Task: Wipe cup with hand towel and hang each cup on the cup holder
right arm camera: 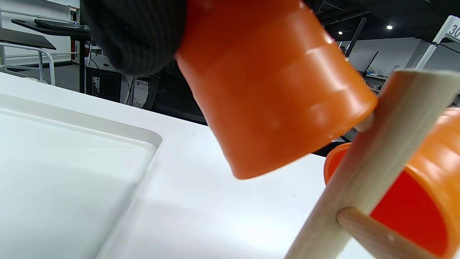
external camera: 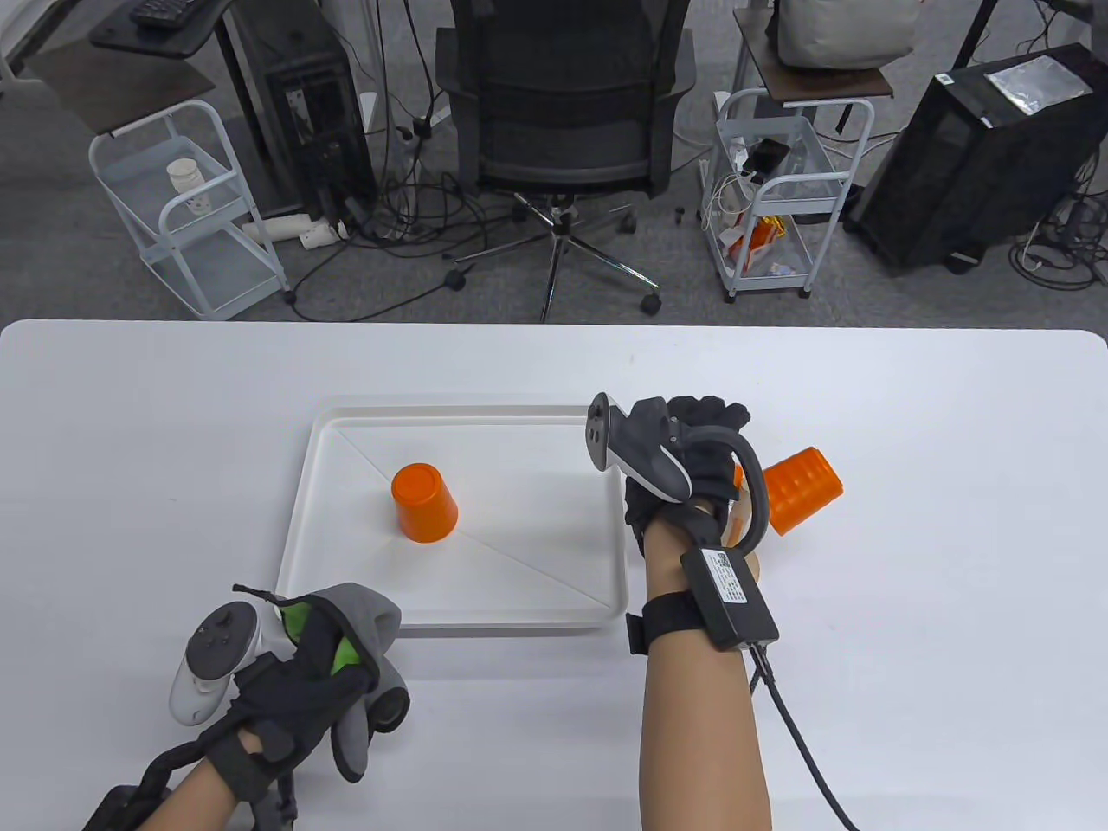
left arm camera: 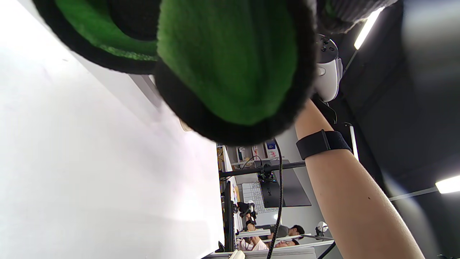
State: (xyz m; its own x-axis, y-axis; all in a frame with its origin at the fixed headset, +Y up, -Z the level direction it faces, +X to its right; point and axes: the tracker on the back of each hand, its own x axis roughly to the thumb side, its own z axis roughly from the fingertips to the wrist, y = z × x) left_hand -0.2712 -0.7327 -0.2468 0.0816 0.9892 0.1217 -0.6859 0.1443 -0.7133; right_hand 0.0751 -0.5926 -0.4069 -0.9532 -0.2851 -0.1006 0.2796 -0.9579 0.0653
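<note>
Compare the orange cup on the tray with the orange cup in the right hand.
The tray cup stands upside down, base up, on the white tray; the held cup is tilted, its mouth against the wooden cup holder. Nothing touches the tray cup, while the right hand grips the held cup. The tray cup shows whole in the table view; there the hand hides most of the held cup. Both look like the same plain orange plastic.

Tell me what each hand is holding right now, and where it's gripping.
The left hand grips the bunched towel. The right hand holds an orange cup by its upper end, at the holder; the exact grip is hidden.
</note>
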